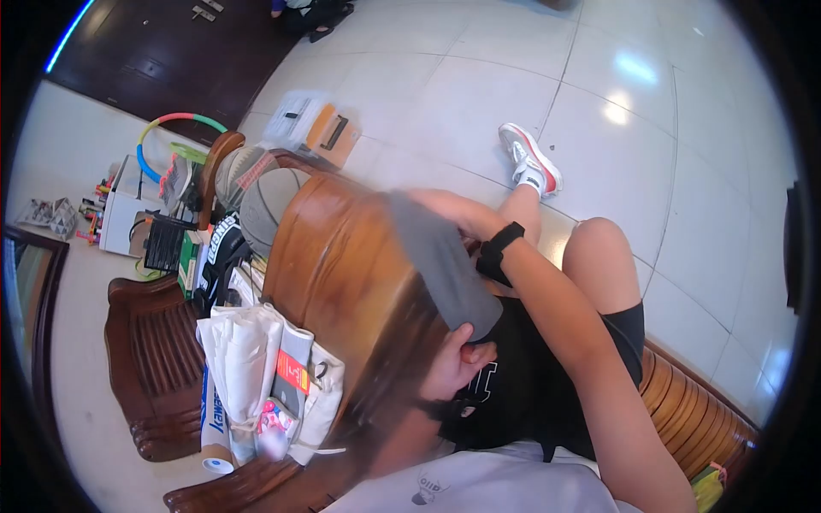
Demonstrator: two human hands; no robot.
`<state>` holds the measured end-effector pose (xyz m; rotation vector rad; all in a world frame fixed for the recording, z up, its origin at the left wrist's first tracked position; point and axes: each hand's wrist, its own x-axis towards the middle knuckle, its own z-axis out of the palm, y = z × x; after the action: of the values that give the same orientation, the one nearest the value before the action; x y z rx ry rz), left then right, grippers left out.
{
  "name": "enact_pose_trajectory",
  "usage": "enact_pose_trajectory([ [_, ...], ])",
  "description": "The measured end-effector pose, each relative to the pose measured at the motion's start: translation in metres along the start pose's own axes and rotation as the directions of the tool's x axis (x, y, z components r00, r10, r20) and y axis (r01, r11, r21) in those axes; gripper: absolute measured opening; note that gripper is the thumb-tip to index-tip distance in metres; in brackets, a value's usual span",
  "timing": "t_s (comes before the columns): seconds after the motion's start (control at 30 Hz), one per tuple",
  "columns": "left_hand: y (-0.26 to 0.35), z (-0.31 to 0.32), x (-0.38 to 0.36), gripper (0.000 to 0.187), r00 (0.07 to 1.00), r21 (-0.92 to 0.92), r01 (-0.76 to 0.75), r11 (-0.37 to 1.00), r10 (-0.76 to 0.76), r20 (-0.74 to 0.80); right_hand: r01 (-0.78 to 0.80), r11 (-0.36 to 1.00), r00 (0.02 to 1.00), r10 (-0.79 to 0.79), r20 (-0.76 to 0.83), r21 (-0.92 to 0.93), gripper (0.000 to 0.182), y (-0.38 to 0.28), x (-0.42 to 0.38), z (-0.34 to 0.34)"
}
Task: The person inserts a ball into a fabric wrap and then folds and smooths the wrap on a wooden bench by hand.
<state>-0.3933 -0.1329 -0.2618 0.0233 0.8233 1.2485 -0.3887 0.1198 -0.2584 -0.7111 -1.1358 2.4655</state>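
Note:
A long grey folded cloth (449, 269) stretches between my two hands beside the wooden table. At its near end my left hand (464, 359) is closed on it, the thumb lying on top. My right hand (449, 209), with a black band at the wrist, grips the far end; motion smears its fingers. The polished brown table (342, 248) stands just left of the cloth. At the table's far edge lies a rounded grey fabric piece (272, 205). My black shorts (530, 368) are under the cloth's near end.
White folded umbrellas (244, 342) and a bundle tied with string stand left of the table. Beyond are a wooden chair (154, 359), a coloured hoop (141, 154) and a clear plastic box (295, 120). A person's legs (321, 17) show near the dark door.

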Motion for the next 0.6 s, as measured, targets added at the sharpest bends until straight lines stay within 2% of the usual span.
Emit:
enact_pose_trajectory([
  [0.03,-0.006,-0.003,0.002,0.024,1.000,-0.063,0.009,0.998,-0.009,0.007,0.092,0.946,0.995,-0.098,-0.002,-0.310,0.041,-0.008,-0.003,0.001],
  [0.07,-0.011,-0.007,0.006,0.025,0.998,-0.089,-0.009,0.996,0.014,0.056,0.172,0.792,0.981,-0.190,0.032,-0.586,0.041,-0.019,-0.004,0.003],
  [0.1,-0.016,-0.008,0.005,0.026,0.994,-0.116,-0.027,0.993,0.038,0.098,0.235,0.556,0.959,-0.265,0.098,-0.797,0.041,-0.026,-0.007,0.010],
  [0.13,-0.016,-0.001,0.002,0.025,0.995,-0.060,-0.081,0.995,0.084,0.047,0.220,0.430,0.940,-0.335,0.072,-0.876,0.042,-0.030,-0.021,0.029],
  [0.2,-0.019,-0.003,-0.002,0.025,0.996,-0.056,-0.085,0.995,0.086,0.017,0.125,0.155,0.867,-0.498,0.032,-0.980,0.043,-0.035,-0.057,0.069],
  [0.23,-0.020,-0.003,0.001,0.025,0.996,-0.052,-0.085,0.995,0.085,0.014,0.128,0.093,0.810,-0.585,0.050,-0.987,0.043,-0.028,-0.057,0.076],
  [0.3,-0.018,-0.004,0.008,0.025,0.981,-0.010,-0.114,0.993,0.114,0.155,0.119,-0.029,0.675,-0.731,0.102,-0.992,0.042,-0.014,-0.052,0.083],
  [0.33,-0.018,-0.005,0.008,0.025,0.968,0.008,-0.132,0.991,0.128,0.214,0.124,0.077,0.752,-0.658,0.044,-0.989,0.045,-0.019,-0.053,0.078],
  [0.43,-0.017,0.001,0.009,0.027,0.994,0.014,-0.099,0.995,0.098,0.058,0.206,0.445,0.894,-0.448,-0.018,-0.871,0.048,-0.032,-0.037,0.044],
  [0.5,-0.019,-0.001,0.011,0.029,0.987,-0.010,-0.121,0.993,0.121,0.103,0.116,0.826,0.981,-0.184,-0.068,-0.552,0.046,-0.035,-0.047,0.032],
  [0.53,-0.018,-0.002,0.013,0.030,0.983,-0.016,-0.129,0.992,0.130,0.130,0.034,0.939,0.998,-0.051,-0.041,-0.343,0.047,-0.040,-0.051,0.028],
  [0.6,-0.021,-0.008,0.013,0.032,0.983,-0.053,-0.108,0.993,0.114,0.141,0.152,0.926,0.977,-0.194,-0.090,-0.347,0.049,-0.012,-0.034,0.019],
])
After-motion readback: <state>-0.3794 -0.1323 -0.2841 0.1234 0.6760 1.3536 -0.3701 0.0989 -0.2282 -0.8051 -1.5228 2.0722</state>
